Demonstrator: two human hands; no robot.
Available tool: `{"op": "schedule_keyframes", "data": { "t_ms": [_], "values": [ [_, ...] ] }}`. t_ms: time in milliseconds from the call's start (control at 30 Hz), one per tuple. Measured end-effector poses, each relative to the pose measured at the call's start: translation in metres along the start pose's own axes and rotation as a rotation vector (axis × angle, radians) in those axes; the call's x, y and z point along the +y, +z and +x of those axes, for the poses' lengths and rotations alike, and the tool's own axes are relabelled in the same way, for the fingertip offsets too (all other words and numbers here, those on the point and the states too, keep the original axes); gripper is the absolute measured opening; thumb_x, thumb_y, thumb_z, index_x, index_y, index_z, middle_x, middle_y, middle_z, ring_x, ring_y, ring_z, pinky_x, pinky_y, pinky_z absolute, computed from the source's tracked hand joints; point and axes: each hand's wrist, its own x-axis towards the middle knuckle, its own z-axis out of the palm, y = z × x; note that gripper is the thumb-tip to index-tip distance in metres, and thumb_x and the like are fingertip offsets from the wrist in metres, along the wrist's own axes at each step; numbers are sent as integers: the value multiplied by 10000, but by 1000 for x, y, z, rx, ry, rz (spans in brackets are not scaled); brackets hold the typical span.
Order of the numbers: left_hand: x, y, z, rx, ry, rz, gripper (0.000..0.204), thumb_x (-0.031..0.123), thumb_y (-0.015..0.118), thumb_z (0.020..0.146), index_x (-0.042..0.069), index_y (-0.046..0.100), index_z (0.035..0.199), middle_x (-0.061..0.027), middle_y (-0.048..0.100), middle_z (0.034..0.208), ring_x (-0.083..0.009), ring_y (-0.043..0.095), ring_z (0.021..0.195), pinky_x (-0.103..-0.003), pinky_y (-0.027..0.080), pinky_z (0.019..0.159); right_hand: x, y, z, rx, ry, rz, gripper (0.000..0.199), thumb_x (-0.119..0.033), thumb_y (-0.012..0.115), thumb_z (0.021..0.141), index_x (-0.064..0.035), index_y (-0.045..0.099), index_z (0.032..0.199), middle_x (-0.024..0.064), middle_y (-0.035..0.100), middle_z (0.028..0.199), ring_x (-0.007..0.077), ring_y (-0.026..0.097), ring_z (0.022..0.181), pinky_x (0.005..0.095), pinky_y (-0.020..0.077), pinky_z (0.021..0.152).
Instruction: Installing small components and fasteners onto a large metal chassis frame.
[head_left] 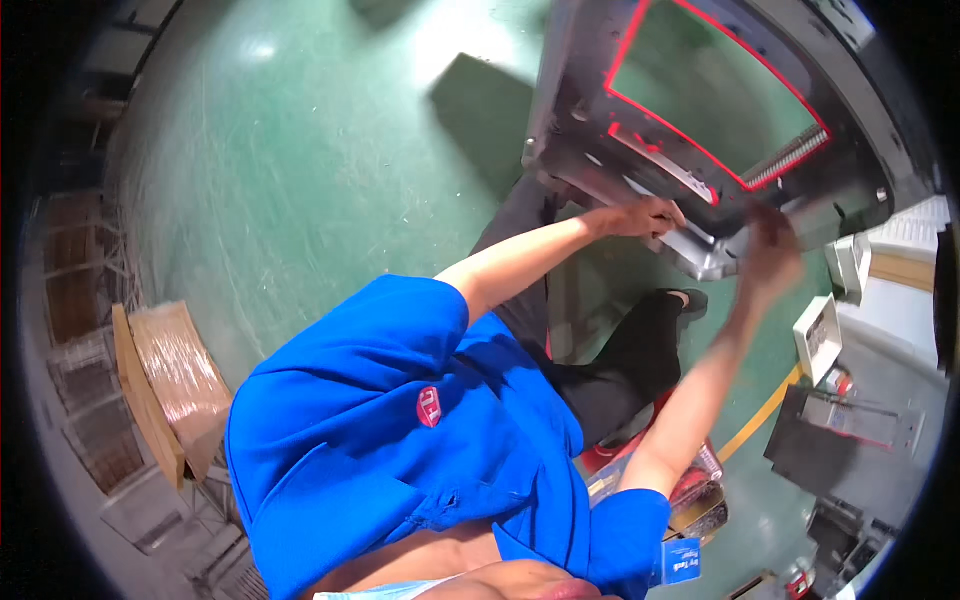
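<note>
A large dark grey panel (860,150) stands tilted in front of me at the upper right. Red trim (690,148) runs round its wide opening, and a short pale strip with red ends (665,168) lies below that. My left hand (645,217) is at the panel's near edge, beside a light-coloured recess. Its fingers are curled together; what they hold, if anything, is too small to make out. Further right, my right hand (773,255) reaches up to the panel's lower edge. Motion smears its fingers, so their grip cannot be read.
White box-like parts (820,338) stand at the right beside a grey surface with a dark flat piece (800,440). Below my right forearm is a container with assorted items (700,505). Wrapped cardboard (180,375) stands at the left, with racks behind. The floor (300,170) is green.
</note>
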Motion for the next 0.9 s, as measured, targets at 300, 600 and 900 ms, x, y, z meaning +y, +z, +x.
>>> {"op": "schedule_keyframes", "data": {
  "t_ms": [300, 600, 900],
  "values": [
    [13, -9, 15, -163, -99, 52, 431, -11, 487, 827, 2, 498, 1257, -46, 599, 1100, -100, 554, 936, -249, 443, 814, 41, 79, -77, -409, 499, 385, 199, -213, 690, 709, -93, 700, 868, 106, 669, 752, 262, 652, 708, 368, 488, 632],
    [5, -11, 13, -148, -175, -82, 368, 77, 578, 817, 16, 565, 1179, 4, 605, 994, -48, 529, 831, -191, 411, 671, 54, 86, -79, -396, 256, 83, 160, -145, 689, 664, -44, 642, 779, 151, 644, 775, 338, 632, 754, 411, 503, 673],
    [35, -5, 1, -137, -294, 100, 286, 159, 597, 855, 94, 605, 1134, 45, 548, 740, -19, 454, 641, -184, 336, 532, -29, -94, 61, 203, 80, 583, 114, -39, 664, 759, 3, 654, 865, 62, 642, 739, 83, 594, 682, 226, 470, 634]
  ]
}}
